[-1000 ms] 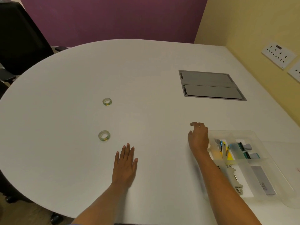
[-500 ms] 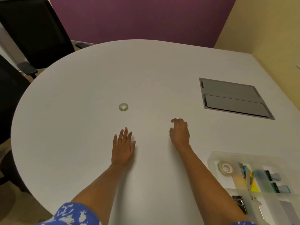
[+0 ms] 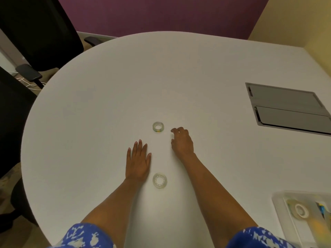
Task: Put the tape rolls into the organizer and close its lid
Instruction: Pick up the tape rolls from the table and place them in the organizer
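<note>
A white rounded table (image 3: pixel 179 77) is seen from above w/ two bare forearms reaching onto it. The left hand (image 3: pixel 138 161) is laid flat, palm down, fingers straight and nearly together, nothing held. The right hand (image 3: pixel 182 141) is hovering w/ fingers loosely curled, part open, empty, its fingertips (image 3: pixel 173 130) just beside the far clear tape roll w/ yellow-green label (image 3: pixel 158 126) but not yet touching. A second clear tape roll, near one (image 3: pixel 159 180), is lying flat betw. the two wrists, just beside the left hand's heel. At bottom right, the clear plastic compartment organizer (image 3: pixel 279 210) is partly cut off by the frame edge; one whitish tape roll (image 3: pixel 299 210) is already inside its left compartment; lid can't be seen. Compared w/ half a sec. ago, the right hand has been moved away from the organizer side toward the far roll, and the view has been tilted closer. So approx. one roll is stowed, two are left out, and a pinch on the far roll is judged to be next.
</note>
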`<control>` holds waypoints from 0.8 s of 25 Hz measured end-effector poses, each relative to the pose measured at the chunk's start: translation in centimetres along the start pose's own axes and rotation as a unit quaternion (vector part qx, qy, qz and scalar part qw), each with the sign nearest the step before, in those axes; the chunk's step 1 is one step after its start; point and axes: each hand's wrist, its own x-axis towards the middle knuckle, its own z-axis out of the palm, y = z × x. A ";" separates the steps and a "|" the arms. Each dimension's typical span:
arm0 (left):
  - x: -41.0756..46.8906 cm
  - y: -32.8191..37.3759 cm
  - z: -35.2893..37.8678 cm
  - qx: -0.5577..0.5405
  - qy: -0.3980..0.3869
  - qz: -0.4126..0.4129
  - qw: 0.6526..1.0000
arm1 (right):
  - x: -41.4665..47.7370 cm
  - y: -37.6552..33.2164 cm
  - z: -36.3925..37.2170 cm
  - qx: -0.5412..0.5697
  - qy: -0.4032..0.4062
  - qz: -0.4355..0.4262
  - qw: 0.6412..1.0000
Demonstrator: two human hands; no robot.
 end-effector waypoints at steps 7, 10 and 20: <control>1.6 -2.5 1.1 -0.009 0.020 0.015 1.000 | 3.1 -3.9 2.3 -0.061 -0.020 -0.059 0.996; 1.6 -2.5 1.4 -0.005 0.028 0.015 0.999 | 3.1 -3.7 2.7 -0.055 -0.019 -0.046 0.997; 1.3 -0.6 0.5 -0.003 0.001 0.001 1.000 | 0.6 -0.3 0.6 0.078 0.005 0.015 0.997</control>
